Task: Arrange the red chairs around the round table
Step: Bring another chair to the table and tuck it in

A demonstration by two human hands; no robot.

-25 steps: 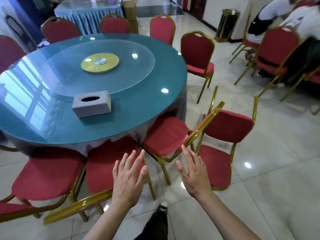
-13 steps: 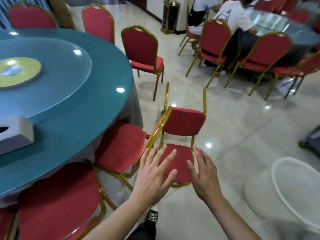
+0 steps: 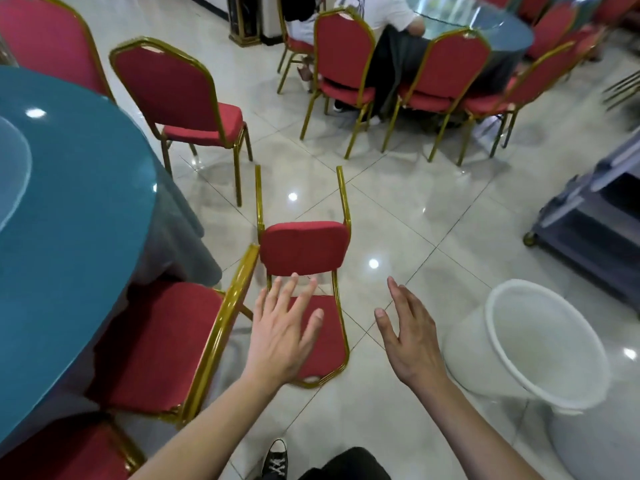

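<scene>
A red chair with a gold frame lies tipped over point(image 3: 304, 252) on the tiled floor, its back flat on the tiles toward me and its legs pointing away. My left hand point(image 3: 282, 327) hovers over the chair's backrest with fingers spread, holding nothing. My right hand point(image 3: 407, 332) is open to the right of the chair, above bare floor. The round teal table point(image 3: 69, 209) fills the left side. A red chair point(image 3: 162, 344) is tucked under its edge, and another chair point(image 3: 180, 95) stands upright further back.
A white plastic bucket point(image 3: 533, 344) stands on the floor at the right. A grey cart point(image 3: 595, 216) is at the far right. People sit on red chairs point(image 3: 349, 64) at a second table beyond. My shoe point(image 3: 275, 459) shows at the bottom.
The view has swung right, away from the table's centre toward the tipped chair. Both hands have spread apart, the right one moving off to the chair's right side.
</scene>
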